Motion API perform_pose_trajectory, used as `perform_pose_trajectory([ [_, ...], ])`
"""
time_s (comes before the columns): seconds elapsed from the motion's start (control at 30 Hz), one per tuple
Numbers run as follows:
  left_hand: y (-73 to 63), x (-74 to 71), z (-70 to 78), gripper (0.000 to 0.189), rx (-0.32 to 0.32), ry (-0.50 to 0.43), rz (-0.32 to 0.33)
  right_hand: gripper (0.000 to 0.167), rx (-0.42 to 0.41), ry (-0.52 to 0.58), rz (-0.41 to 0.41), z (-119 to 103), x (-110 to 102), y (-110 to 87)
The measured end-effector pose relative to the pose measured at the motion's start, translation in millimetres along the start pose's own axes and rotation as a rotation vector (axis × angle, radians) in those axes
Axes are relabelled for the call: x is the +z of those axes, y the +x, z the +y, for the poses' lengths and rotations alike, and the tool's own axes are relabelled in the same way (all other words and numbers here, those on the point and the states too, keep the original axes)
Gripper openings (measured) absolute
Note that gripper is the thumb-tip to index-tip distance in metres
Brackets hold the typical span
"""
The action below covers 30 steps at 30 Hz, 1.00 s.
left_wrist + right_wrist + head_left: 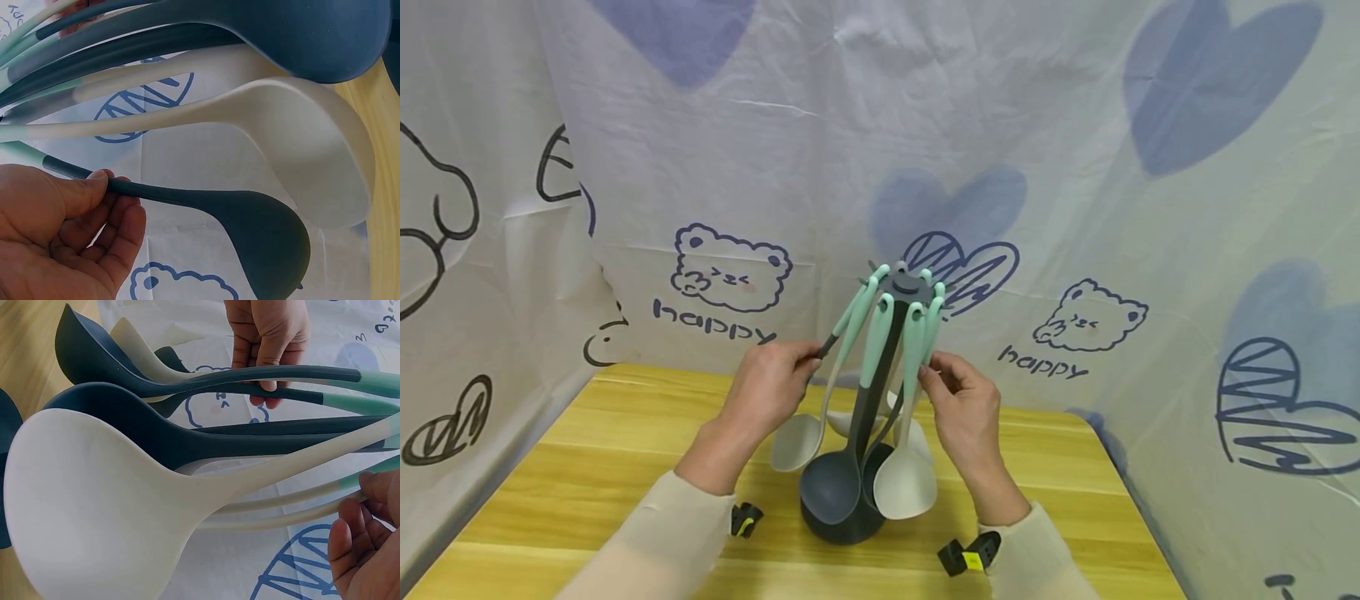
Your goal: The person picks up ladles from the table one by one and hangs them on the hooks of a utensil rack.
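A dark rotating-style utensil stand (842, 530) with a round base holds several ladles and spoons by their mint handle ends. My left hand (772, 385) pinches the shaft of a dark cooking utensil (262, 225) with a rounded head, thumb on top. That utensil hangs on the stand's left side, beside a cream ladle (796, 443). On the right side, my right hand (964, 402) pinches the thin cream shaft of a utensil (281, 520), just below its mint grip; its head is hidden. Between the hands hang a dark ladle (830, 487) and a large cream ladle (906, 483).
The stand is on a wood-grain table (1037, 467). A white cloth (835, 200) with hearts and bear drawings hangs behind and at both sides. Black wrist devices (970, 553) show at both cuffs.
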<state>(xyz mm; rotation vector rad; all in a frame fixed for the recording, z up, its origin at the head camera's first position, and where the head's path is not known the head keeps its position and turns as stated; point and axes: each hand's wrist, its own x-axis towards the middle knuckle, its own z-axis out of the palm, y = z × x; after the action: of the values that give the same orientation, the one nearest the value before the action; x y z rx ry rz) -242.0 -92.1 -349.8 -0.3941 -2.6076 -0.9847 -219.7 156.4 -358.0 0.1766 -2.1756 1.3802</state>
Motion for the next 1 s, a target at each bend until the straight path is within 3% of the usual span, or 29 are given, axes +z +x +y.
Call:
perform_pose_trajectory([
  [0.3, -2.1, 11.8, 2.8, 0.022, 0.034, -0.02, 0.079, 0.013, -0.008, 0.003, 0.015, -0.6, 0.0, -0.1],
  [0.7, -6.6, 13.5, 8.5, 0.021, -0.042, -0.059, -0.007, 0.015, 0.002, -0.012, 0.013, -1.3, -0.9, -0.4],
  [1.0, -7.6, 12.6, 11.0, 0.021, -0.046, -0.068, -0.028, 0.015, 0.016, -0.011, 0.011, -1.9, -1.3, -0.4],
])
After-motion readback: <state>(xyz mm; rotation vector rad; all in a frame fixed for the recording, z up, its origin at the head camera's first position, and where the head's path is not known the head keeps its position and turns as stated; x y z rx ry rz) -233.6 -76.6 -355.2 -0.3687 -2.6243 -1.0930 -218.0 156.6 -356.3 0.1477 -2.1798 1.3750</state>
